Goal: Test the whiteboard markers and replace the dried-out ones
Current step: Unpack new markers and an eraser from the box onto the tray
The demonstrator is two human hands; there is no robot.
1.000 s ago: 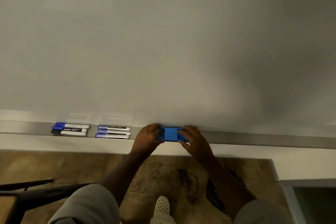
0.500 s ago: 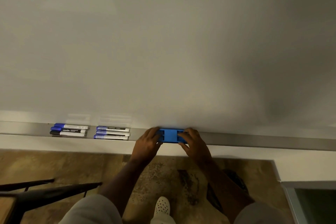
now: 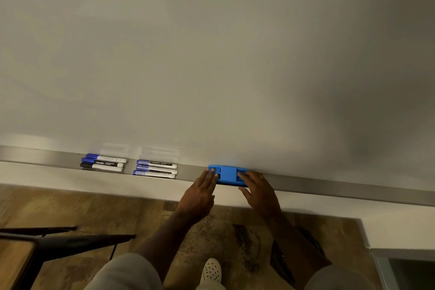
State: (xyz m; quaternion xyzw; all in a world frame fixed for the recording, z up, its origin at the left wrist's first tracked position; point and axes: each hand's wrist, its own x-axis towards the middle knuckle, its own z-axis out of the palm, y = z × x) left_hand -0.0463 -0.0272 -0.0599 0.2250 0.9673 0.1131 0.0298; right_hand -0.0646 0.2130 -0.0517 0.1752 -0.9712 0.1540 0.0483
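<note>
With the whiteboard point(image 3: 211, 54) bare and six capped markers point(image 3: 131, 166) lying untouched at the tray's point(image 3: 353, 189) left, testing seems unstarted or finished; the left hand point(image 3: 200, 192) and right hand point(image 3: 260, 189) rest flat-fingered, grip released, on the blue eraser point(image 3: 227, 174) at centre.

1. Light grey sleeves point(image 3: 124, 273) pushed up above both elbows, at the lower edge of the frame.
2. White perforated clog point(image 3: 211, 271) on one foot, bottom centre.
3. Forearms bare; no rings or watch visible.

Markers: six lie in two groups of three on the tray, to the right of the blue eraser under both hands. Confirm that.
Wrong side. In the head view the markers lie on the tray left of the blue eraser, which the left hand and right hand touch.
</note>
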